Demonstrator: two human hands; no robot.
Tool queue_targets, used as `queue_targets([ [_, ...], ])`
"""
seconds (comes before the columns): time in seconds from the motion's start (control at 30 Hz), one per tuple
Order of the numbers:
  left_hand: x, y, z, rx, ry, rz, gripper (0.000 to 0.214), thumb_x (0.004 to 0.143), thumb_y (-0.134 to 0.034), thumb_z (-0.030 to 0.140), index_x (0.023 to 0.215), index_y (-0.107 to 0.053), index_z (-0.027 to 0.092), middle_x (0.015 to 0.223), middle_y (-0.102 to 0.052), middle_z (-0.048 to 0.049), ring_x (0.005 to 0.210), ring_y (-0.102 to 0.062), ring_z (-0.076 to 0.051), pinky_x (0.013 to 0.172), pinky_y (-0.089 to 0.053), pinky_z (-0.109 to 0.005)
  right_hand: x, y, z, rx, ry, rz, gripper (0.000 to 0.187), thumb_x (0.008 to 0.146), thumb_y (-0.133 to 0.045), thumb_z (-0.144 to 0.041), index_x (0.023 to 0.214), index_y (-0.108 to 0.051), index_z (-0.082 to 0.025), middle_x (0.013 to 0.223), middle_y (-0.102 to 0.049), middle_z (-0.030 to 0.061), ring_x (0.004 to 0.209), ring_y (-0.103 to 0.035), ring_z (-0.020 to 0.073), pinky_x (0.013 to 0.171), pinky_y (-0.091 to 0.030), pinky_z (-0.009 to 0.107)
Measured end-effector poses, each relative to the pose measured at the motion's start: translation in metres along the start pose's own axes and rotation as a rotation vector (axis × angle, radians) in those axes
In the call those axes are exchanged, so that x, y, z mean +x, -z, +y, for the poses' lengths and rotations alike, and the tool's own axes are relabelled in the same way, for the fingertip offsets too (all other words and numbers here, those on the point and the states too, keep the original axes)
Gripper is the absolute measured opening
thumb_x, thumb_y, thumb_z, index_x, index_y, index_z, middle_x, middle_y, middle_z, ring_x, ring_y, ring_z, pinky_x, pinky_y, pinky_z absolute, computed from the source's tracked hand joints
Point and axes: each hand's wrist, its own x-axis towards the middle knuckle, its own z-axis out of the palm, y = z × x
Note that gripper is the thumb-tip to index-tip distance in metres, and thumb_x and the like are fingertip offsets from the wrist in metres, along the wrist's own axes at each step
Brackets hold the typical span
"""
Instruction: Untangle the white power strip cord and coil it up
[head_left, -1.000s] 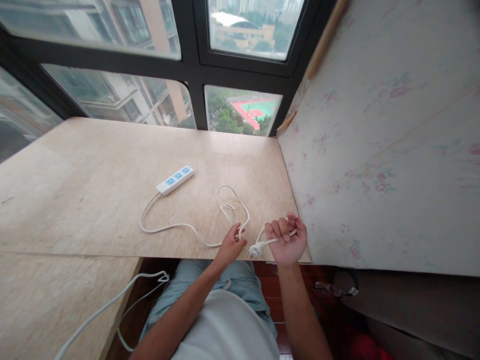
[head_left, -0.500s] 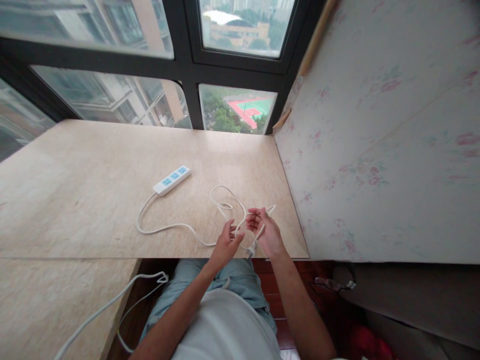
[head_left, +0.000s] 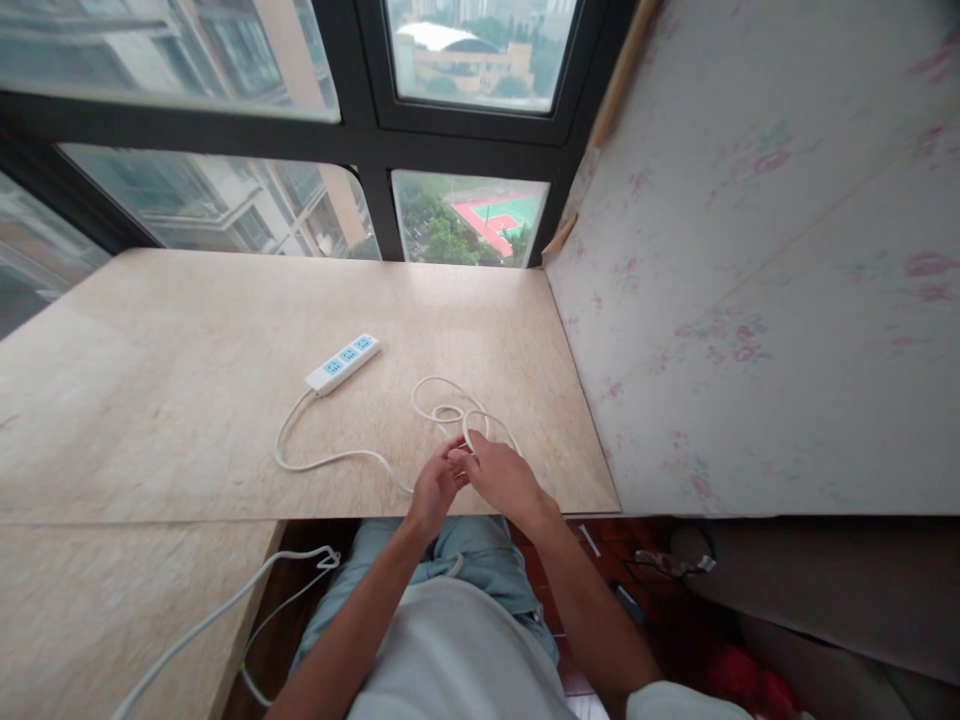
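Observation:
A white power strip [head_left: 343, 365] with blue sockets lies on the stone-look ledge [head_left: 225, 310]. Its white cord [head_left: 337, 458] curves from the strip's near end to the hands and forms loose loops just beyond them. My left hand [head_left: 437, 482] is closed at the near edge of the ledge, its fingertips meeting those of the other hand around the cord. From the right, my right hand [head_left: 501, 472] pinches a loop of the cord between thumb and fingers. The plug is hidden from sight.
A dark-framed window [head_left: 367, 130] borders the ledge's far side, and a flower-papered wall [head_left: 735, 300] rises on the right. Another white cable [head_left: 225, 595] hangs across the lower left slab's edge. Cables [head_left: 675, 565] lie on the floor at lower right.
My right hand has moved left and turned over, bringing its fingers against the left hand at the cord. A cord loop now rises above the hands, and the plug has gone out of sight.

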Motion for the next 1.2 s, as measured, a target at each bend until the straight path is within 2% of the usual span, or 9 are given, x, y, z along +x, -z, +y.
queue_targets([
  [0.07, 0.002, -0.001, 0.007, -0.152, 0.119, 0.023, 0.037, 0.077, -0.060, 0.040, 0.103, -0.065, 0.014, 0.104, -0.071, -0.0141, 0.091, -0.068, -0.025, 0.075, -0.054, -0.034, -0.006, -0.003, -0.003, -0.080, 0.082, -0.026, 0.031, 0.098, -0.045, -0.037, 0.116, -0.063, -0.019, 0.100, -0.072, 0.0141, 0.092, -0.068, 0.0261, 0.073, -0.045, 0.033],
  [0.13, 0.005, -0.001, 0.009, -0.151, 0.177, 0.056, 0.041, 0.078, -0.064, 0.047, 0.103, -0.063, 0.015, 0.110, -0.069, -0.0156, 0.092, -0.069, -0.025, 0.072, -0.054, -0.033, -0.010, -0.009, -0.002, -0.142, 0.160, -0.042, 0.030, 0.097, -0.048, -0.037, 0.112, -0.067, -0.018, 0.104, -0.072, 0.0151, 0.096, -0.067, 0.0269, 0.077, -0.046, 0.035],
  [0.33, 0.014, 0.000, -0.007, 0.074, 0.094, 0.147, 0.046, 0.064, -0.081, 0.034, 0.102, -0.065, 0.015, 0.110, -0.071, -0.0134, 0.083, -0.071, -0.023, 0.067, -0.053, -0.029, -0.022, -0.026, 0.018, -0.259, 0.311, 0.036, 0.023, 0.089, -0.064, -0.035, 0.102, -0.071, -0.018, 0.098, -0.070, 0.0126, 0.093, -0.062, 0.0260, 0.079, -0.044, 0.035],
  [0.53, 0.013, 0.003, -0.011, 0.056, 0.033, 0.147, 0.051, 0.065, -0.080, 0.047, 0.102, -0.068, 0.014, 0.094, -0.073, -0.0113, 0.071, -0.068, -0.018, 0.063, -0.053, -0.029, -0.033, -0.040, 0.050, -0.197, 0.374, 0.242, 0.019, 0.094, -0.055, -0.027, 0.098, -0.071, -0.019, 0.091, -0.065, 0.0093, 0.089, -0.054, 0.0229, 0.080, -0.040, 0.036],
  [0.7, 0.014, 0.001, -0.012, 0.034, -0.092, 0.209, 0.043, 0.069, -0.077, 0.049, 0.094, -0.070, 0.015, 0.085, -0.071, -0.0069, 0.072, -0.065, -0.014, 0.065, -0.051, -0.026, -0.043, -0.057, 0.089, -0.027, 0.248, 0.498, 0.021, 0.092, -0.051, -0.018, 0.103, -0.069, -0.021, 0.102, -0.063, 0.0097, 0.097, -0.054, 0.0229, 0.087, -0.041, 0.040],
  [0.87, 0.018, -0.003, -0.015, -0.098, -0.153, 0.260, 0.029, 0.073, -0.077, 0.041, 0.087, -0.071, 0.016, 0.081, -0.068, -0.0034, 0.072, -0.061, -0.010, 0.065, -0.044, -0.021, -0.055, -0.069, 0.109, 0.306, -0.047, 0.720, 0.029, 0.092, -0.052, -0.028, 0.118, -0.061, -0.021, 0.102, -0.060, 0.0088, 0.095, -0.055, 0.0224, 0.087, -0.047, 0.042],
  [1.0, 0.019, -0.005, -0.016, -0.258, -0.115, 0.249, 0.018, 0.077, -0.075, 0.031, 0.086, -0.069, 0.017, 0.079, -0.065, -0.0007, 0.070, -0.060, -0.008, 0.067, -0.044, -0.019, -0.056, -0.078, 0.118, 0.596, -0.298, 0.768, 0.048, 0.085, -0.060, -0.043, 0.126, -0.052, -0.019, 0.106, -0.058, 0.0094, 0.091, -0.057, 0.0206, 0.078, -0.051, 0.037],
  [1.1, 0.020, -0.006, -0.015, -0.357, -0.075, 0.263, 0.014, 0.079, -0.074, 0.026, 0.089, -0.069, 0.016, 0.076, -0.063, 0.0003, 0.067, -0.058, -0.006, 0.066, -0.044, -0.018, -0.053, -0.083, 0.126, 0.670, -0.356, 0.812, 0.059, 0.079, -0.066, -0.047, 0.127, -0.049, -0.017, 0.120, -0.054, 0.0141, 0.105, -0.057, 0.0231, 0.086, -0.051, 0.039],
  [1.2, 0.021, -0.007, -0.014, -0.431, -0.045, 0.287, 0.011, 0.082, -0.070, 0.022, 0.091, -0.069, 0.015, 0.074, -0.061, 0.0006, 0.064, -0.057, -0.006, 0.063, -0.044, -0.017, -0.049, -0.086, 0.133, 0.652, -0.355, 0.752, 0.058, 0.077, -0.067, -0.049, 0.122, -0.054, -0.016, 0.118, -0.056, 0.0148, 0.106, -0.058, 0.0248, 0.092, -0.049, 0.043],
])
